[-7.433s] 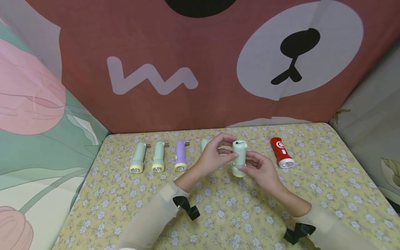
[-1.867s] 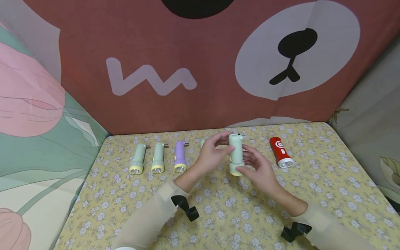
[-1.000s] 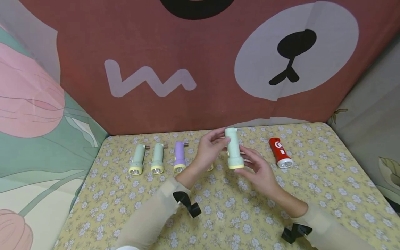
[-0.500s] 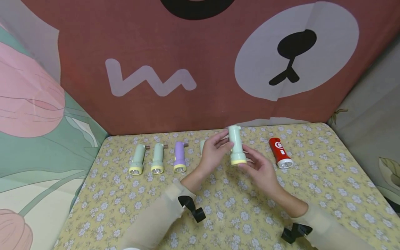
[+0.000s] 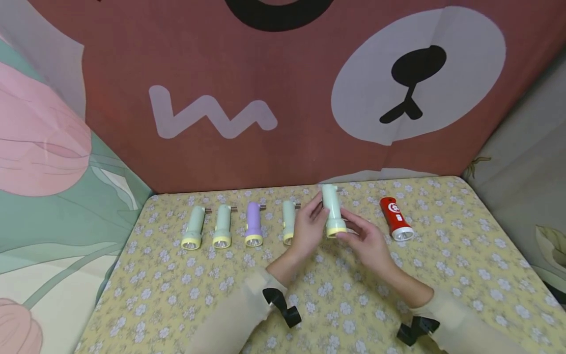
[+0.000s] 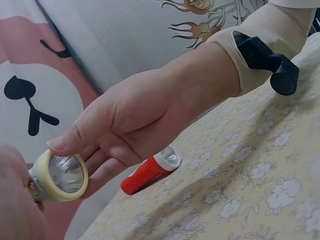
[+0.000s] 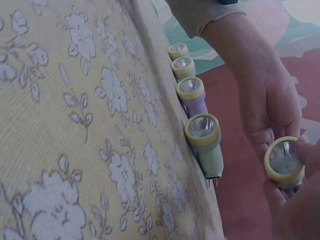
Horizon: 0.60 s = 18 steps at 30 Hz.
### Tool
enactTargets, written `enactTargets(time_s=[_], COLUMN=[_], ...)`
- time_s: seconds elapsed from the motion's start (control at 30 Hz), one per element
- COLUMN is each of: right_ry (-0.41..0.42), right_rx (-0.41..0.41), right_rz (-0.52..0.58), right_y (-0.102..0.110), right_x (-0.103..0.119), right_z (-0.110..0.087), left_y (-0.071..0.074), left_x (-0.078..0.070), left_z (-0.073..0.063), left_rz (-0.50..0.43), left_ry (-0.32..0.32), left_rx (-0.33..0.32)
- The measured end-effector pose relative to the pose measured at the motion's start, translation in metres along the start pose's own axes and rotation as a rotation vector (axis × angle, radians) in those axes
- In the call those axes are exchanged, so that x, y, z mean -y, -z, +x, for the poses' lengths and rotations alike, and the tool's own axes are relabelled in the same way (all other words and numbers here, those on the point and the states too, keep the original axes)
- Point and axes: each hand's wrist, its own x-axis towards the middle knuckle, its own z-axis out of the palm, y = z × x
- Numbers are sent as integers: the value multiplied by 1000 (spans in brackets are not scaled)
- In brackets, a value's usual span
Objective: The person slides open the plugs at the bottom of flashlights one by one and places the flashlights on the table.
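Note:
A pale green flashlight [image 5: 332, 209] with a yellow rim is held up over the table between both hands. My left hand [image 5: 309, 223] grips its body from the left, thumb on the near side. My right hand [image 5: 369, 243] pinches the lens end, its thumb at the yellow rim. Pale prongs stick out at the upper right end, partly blurred. In the left wrist view the clear lens [image 6: 67, 175] faces the camera, and it looks unlit. Just left of the hands lies another green flashlight [image 5: 289, 219], partly covered by my left fingers.
Two more green flashlights [image 5: 195, 227] and a purple flashlight [image 5: 254, 223] lie in a row at left, lens ends toward me, with prongs out. A red flashlight [image 5: 396, 219] lies to the right. Flowered cloth covers the table [image 5: 168, 295]; a printed curtain [image 5: 292, 157] hangs behind.
The held flashlight has turned from showing its slotted top end to showing its smooth side, and has dipped slightly in the last half second. My left hand shifted right and down, uncovering the flashlight beside it.

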Motion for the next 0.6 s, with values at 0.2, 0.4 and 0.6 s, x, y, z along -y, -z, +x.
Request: enactTargets(time_s=[0.2,0.4,0.6], right_ry=[-41,-119,-213], right_rx=[5,24,58], right_rz=[-44,-58,-74], right_y=[2,3,6], right_x=[-8,-13,-22], right_z=[2,3,4], left_y=[-5,-11,-15], left_x=[9,17,28], left_z=[-1,-3,-3], left_rz=[-37,-45,-57], left_ry=[20,87,136], left_rx=[-4,-66,-116])
